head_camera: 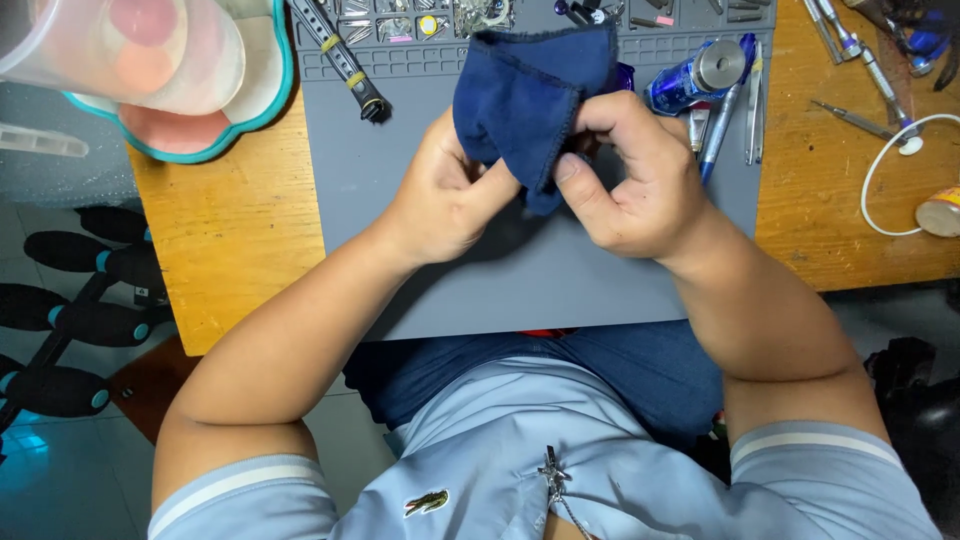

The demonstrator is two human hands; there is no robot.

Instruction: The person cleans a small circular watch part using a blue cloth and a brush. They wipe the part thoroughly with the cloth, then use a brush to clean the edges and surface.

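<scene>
A dark blue cloth (525, 95) is bunched between both my hands above a grey work mat (520, 280). My left hand (445, 195) pinches the cloth's lower left fold with fingers curled. My right hand (635, 175) grips the cloth's right side, thumb pressed against the fabric. Whatever lies inside the cloth is hidden.
The mat lies on a wooden table (235, 230). A blue can (695, 75), pens and tweezers (740, 105) sit at the mat's right. A black strap (345, 60) lies top left, beside a teal-rimmed tray (205, 110) with a clear plastic cup. A white cable (880, 175) and screwdrivers (850, 45) are at far right.
</scene>
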